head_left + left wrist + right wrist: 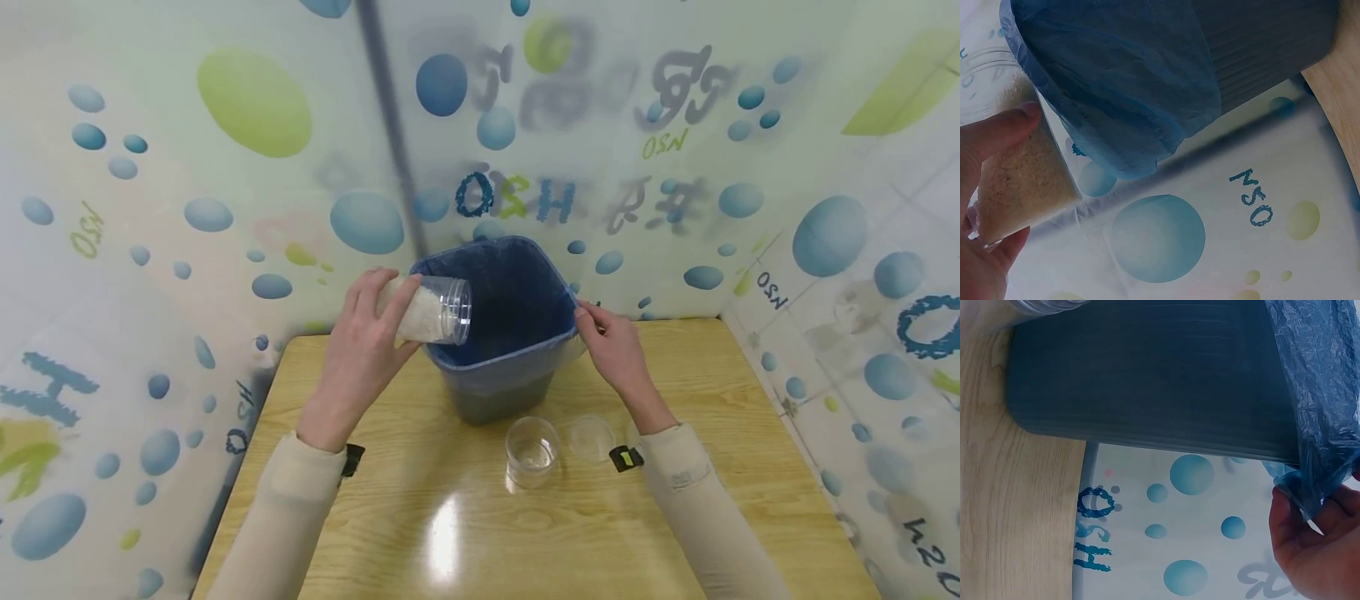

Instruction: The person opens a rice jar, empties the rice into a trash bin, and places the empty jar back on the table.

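Note:
My left hand (pixel 367 333) grips a clear jar (pixel 431 310) of pale, rice-like grains. The jar lies tilted on its side, its uncapped mouth over the left rim of a dark blue bin (pixel 498 392). In the left wrist view the grains (pixel 1029 169) show through the jar's wall, with fingers around it. A thin blue bag (pixel 1122 81) lines the bin and folds over its rim. At the bin's right corner my right hand (pixel 611 346) pinches the bag's edge; the right wrist view shows the bag (pixel 1319 394) bunched between thumb and fingers.
An open clear jar (pixel 532 454) stands on the wooden table (pixel 390 517) in front of the bin. Beside it lies a clear round lid (pixel 592 438); another clear round piece is partly hidden by the right wrist. A patterned wall covering (pixel 637 167) rises behind and on both sides.

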{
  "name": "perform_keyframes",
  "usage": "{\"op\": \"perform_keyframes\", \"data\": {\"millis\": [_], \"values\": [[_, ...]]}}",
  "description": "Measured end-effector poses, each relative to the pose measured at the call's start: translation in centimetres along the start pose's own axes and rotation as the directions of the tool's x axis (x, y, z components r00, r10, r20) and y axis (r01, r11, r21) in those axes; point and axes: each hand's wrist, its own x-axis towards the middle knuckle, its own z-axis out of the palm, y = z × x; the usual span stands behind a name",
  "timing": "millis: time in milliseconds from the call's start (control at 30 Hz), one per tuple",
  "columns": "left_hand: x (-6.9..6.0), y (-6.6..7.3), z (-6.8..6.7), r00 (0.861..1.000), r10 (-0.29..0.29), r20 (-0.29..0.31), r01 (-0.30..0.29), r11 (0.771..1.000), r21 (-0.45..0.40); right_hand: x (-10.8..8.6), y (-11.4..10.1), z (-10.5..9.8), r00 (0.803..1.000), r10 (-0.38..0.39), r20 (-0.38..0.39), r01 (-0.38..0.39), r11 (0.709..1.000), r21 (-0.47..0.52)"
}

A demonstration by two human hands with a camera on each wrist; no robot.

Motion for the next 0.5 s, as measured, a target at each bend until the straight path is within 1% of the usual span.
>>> {"op": "perform_keyframes", "data": {"millis": [333,500], "values": [[0.15,0.17,0.08,1.0,0.012,-0.024,-0.011,1.0,0.021,-0.15,-0.27,0.17,1.0,-0.004,-0.014,0.003,1.0,-0.012],[0.17,0.22,0.18,1.0,0.022,-0.014,-0.021,0.999,0.025,-0.14,-0.25,0.17,1.0,-0.002,-0.018,0.002,1.0,-0.014]]}}
